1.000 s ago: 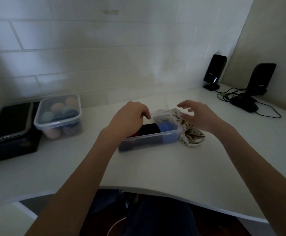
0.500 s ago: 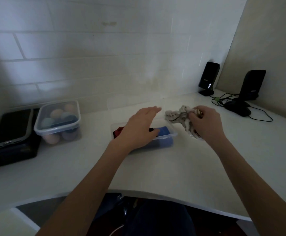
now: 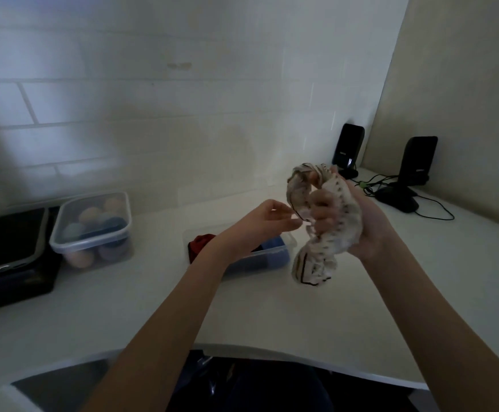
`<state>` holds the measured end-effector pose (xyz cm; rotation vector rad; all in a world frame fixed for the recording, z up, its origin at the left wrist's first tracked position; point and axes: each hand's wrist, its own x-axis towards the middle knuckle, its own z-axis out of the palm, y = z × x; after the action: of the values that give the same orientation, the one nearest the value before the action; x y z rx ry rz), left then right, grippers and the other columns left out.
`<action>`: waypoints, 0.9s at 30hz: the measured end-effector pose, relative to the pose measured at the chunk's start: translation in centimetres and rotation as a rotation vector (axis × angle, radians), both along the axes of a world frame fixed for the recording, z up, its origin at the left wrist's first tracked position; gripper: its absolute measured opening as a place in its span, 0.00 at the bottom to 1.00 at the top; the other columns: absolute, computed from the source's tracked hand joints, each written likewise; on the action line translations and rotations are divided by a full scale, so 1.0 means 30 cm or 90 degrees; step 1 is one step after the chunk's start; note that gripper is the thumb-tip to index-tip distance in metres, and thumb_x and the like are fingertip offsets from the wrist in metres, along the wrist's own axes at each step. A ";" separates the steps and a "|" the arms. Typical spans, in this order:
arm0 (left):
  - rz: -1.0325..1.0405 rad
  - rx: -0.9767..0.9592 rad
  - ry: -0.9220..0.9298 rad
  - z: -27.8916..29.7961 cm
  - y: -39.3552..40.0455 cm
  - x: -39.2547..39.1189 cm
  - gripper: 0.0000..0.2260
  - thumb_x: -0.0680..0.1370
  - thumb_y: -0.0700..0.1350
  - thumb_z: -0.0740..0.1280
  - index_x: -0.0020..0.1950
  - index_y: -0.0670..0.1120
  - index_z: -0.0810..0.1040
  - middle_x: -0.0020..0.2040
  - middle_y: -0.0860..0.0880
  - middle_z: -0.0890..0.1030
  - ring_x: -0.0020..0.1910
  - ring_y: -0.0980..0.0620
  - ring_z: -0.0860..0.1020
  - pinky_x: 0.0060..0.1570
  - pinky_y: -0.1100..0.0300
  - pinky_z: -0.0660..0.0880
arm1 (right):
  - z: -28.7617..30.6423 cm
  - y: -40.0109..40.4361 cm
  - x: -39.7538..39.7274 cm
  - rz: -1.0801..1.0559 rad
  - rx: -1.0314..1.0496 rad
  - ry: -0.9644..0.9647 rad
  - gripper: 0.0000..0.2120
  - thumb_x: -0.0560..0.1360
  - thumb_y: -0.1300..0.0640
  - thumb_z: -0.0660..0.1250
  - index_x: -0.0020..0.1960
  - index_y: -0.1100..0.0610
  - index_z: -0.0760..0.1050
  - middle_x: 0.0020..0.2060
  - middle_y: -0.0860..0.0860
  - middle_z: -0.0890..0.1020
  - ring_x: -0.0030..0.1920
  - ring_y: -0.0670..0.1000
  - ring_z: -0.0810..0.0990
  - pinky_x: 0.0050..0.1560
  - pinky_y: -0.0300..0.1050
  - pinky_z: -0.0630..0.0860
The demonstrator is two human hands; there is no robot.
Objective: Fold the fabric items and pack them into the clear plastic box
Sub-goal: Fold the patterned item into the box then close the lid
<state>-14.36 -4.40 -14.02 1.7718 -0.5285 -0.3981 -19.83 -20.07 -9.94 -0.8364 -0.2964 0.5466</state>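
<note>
A crumpled cream fabric piece with dark dots and a black trim [image 3: 330,233] hangs in the air above the white desk, gripped in my right hand [image 3: 358,224]. My left hand [image 3: 264,220] reaches toward it and pinches its black-trimmed edge between thumb and fingertips. Below and behind my left wrist sits the low clear plastic box [image 3: 275,257], holding a dark red fabric [image 3: 201,243] at its left end and a blue fabric [image 3: 275,243] at its right. The middle of the box is hidden by my left forearm.
A lidded clear container of coloured balls [image 3: 93,227] stands at the left, beside a black case with a tablet on top [image 3: 10,251]. Two black speakers [image 3: 349,150] [image 3: 414,168] with cables sit at the back right. The desk's curved front edge [image 3: 242,350] is near me.
My right hand has lifted the cream fabric off the desk, up and to the right. My left hand left the box and rose to the fabric's edge. The camera tilted up.
</note>
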 end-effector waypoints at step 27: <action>0.049 -0.354 -0.065 0.053 0.120 0.014 0.40 0.69 0.47 0.70 0.76 0.57 0.54 0.76 0.52 0.59 0.73 0.52 0.63 0.70 0.53 0.64 | -0.001 0.103 -0.042 -0.338 -0.402 -0.458 0.23 0.78 0.63 0.62 0.70 0.49 0.62 0.38 0.50 0.82 0.35 0.48 0.81 0.34 0.42 0.78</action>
<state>-13.95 -0.80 -12.42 1.2722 -0.5756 -0.0894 -21.10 -16.99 -9.96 -1.6590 -0.5443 -0.2056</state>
